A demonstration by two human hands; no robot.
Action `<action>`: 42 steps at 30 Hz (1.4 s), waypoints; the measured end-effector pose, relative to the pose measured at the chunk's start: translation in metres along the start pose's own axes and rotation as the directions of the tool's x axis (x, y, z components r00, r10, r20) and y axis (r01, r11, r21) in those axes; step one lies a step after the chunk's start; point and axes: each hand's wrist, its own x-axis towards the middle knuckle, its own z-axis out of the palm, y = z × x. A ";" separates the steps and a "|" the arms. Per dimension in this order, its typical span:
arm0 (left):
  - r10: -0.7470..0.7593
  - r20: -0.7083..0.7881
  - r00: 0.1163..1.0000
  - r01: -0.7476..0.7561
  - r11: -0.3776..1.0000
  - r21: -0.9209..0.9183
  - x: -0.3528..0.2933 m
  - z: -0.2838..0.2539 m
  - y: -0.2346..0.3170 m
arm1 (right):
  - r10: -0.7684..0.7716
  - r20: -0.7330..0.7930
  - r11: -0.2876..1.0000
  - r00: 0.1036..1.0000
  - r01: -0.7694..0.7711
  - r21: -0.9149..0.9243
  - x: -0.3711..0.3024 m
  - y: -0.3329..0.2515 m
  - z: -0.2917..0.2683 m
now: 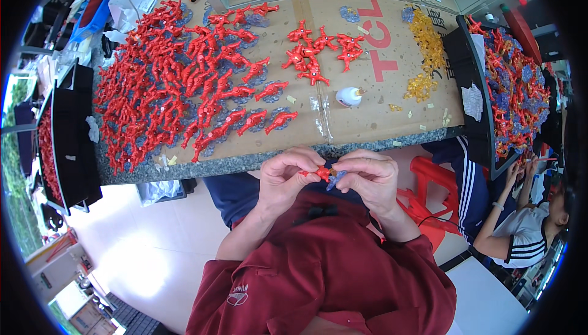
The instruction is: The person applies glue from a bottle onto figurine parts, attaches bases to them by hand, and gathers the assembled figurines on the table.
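Observation:
Just past the table's front edge, my left hand [290,175] pinches a small red plastic figure [323,173]. Close against it, my right hand [369,178] grips a translucent blue plastic piece [335,180]. The two parts meet between my fingertips; whether they are joined I cannot tell. On the cardboard ahead lies a loose group of red figures [310,55]. A small white bottle [349,96] with a yellowish tip stands to the right of them. Many red figures on blue bases [202,77] cover the left side of the table.
Yellow translucent pieces [427,44] lie at the right of the cardboard [367,120]. A black bin [484,102] of red and blue parts stands at the right edge, another black bin [76,133] at the left. A red stool [429,191] and a co-worker [514,231] are at right.

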 end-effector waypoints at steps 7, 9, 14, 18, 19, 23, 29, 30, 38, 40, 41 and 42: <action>-0.011 0.029 1.000 0.011 1.000 -0.012 0.001 -0.003 -0.002 | -0.217 0.022 0.929 0.976 0.214 -0.301 -0.001 -0.002 0.004; 0.008 0.043 0.999 -0.008 1.000 0.009 0.001 -0.003 -0.002 | -0.253 0.017 0.913 0.967 0.245 -0.326 -0.002 -0.003 0.006; 0.080 0.119 0.990 -0.067 0.992 -0.111 0.005 -0.007 -0.011 | -0.319 -0.008 0.876 0.948 0.291 -0.383 -0.005 -0.005 0.012; 0.124 0.157 0.980 -0.103 0.985 -0.137 0.008 -0.007 -0.012 | -0.296 -0.007 0.900 0.955 0.276 -0.338 -0.006 -0.004 0.011; 0.117 0.158 0.981 -0.095 0.985 -0.141 0.008 -0.007 -0.012 | -0.324 0.033 0.878 0.945 0.314 -0.362 -0.006 -0.005 0.010; 0.114 0.192 0.975 -0.099 0.991 -0.085 0.011 -0.007 -0.004 | -0.337 0.056 0.867 0.940 0.333 -0.371 -0.006 -0.007 0.009; -0.010 0.245 0.969 0.021 0.999 -0.042 0.013 -0.008 0.001 | -0.455 0.137 0.792 0.880 0.471 -0.389 -0.007 -0.002 0.007; -0.005 0.273 0.962 0.011 1.000 -0.018 0.014 -0.007 0.004 | -0.456 0.139 0.801 0.879 0.473 -0.366 -0.007 -0.002 0.008; 0.010 0.255 0.967 -0.034 0.995 0.092 0.013 -0.007 0.010 | -0.448 0.126 0.819 0.885 0.463 -0.339 -0.004 -0.001 0.009; 0.025 0.251 0.968 -0.045 0.996 0.075 0.014 -0.008 0.011 | -0.426 0.104 0.850 0.899 0.436 -0.294 -0.004 0.002 0.009; 0.027 0.253 0.967 -0.049 0.996 0.079 0.015 -0.009 0.014 | -0.430 0.104 0.849 0.897 0.441 -0.292 -0.001 0.002 0.008; -0.004 0.226 0.974 -0.035 0.985 0.167 0.016 -0.007 0.020 | -0.389 0.105 0.863 0.915 0.402 -0.306 0.003 0.001 0.005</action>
